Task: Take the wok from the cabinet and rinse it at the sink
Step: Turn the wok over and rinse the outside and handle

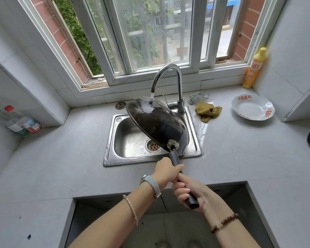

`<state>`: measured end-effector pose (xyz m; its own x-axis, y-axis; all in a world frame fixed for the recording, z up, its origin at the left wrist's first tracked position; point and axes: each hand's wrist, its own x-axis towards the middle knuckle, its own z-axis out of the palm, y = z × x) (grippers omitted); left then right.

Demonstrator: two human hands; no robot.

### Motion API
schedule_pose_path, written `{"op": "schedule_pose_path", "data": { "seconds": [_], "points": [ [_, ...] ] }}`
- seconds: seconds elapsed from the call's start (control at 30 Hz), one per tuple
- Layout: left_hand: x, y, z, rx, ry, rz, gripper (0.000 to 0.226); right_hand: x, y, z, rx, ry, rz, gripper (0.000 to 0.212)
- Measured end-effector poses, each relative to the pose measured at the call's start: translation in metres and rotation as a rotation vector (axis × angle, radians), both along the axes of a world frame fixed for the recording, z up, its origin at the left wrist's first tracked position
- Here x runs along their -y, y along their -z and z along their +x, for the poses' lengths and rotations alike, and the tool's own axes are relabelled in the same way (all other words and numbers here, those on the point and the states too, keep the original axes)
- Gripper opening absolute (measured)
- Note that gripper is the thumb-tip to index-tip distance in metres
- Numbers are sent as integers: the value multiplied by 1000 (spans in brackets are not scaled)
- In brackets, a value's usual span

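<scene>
—Looking down in the head view, what do the hands hold?
—Both grip the long dark handle (174, 157) of a black wok (156, 122). The left hand (166, 171), with a watch on its wrist, has its fingers wrapped round the handle nearer the pan. The right hand (188, 191) has its fingers curled round the handle's end, just behind the left.
—Where is the wok?
—Over the steel sink (111, 140), which is set into the grey bench (61, 158) near its back edge. The wok is tilted steeply, with its rounded, wet underside toward the camera and its far edge raised beneath the curved tap (170, 68). A thin stream of water (152, 94) falls from the spout onto that upper edge. The drain (154, 146) shows in the basin, left of the pan.
—What else is on the bench?
—Just right of the sink lies a crumpled yellow cloth (207, 111), with a puddle in front of it. Toward the back right corner sits a white plate (252, 108) with red patterns. Behind it, on the ledge under the window, a yellow bottle (253, 68) stands upright. At the left edge, a few capped bottles (21, 122) sit in a recess.
</scene>
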<state>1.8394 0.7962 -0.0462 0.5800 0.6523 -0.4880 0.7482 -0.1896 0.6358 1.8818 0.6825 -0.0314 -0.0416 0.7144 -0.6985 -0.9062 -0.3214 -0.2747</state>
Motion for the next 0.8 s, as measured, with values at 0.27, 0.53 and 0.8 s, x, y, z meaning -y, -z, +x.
{"op": "schedule_pose_path", "data": {
  "seconds": [0.27,0.53,0.8],
  "points": [
    [-11,20,-24,102,-98,-214,53,-14,11,-12,157,-104,-98,16],
    [-15,35,-41,236,-206,-414,45,-27,14,-22,270,-175,-164,14],
    [-13,38,-48,337,-267,-540,28,-36,12,-22,343,-233,-205,10]
  ]
}}
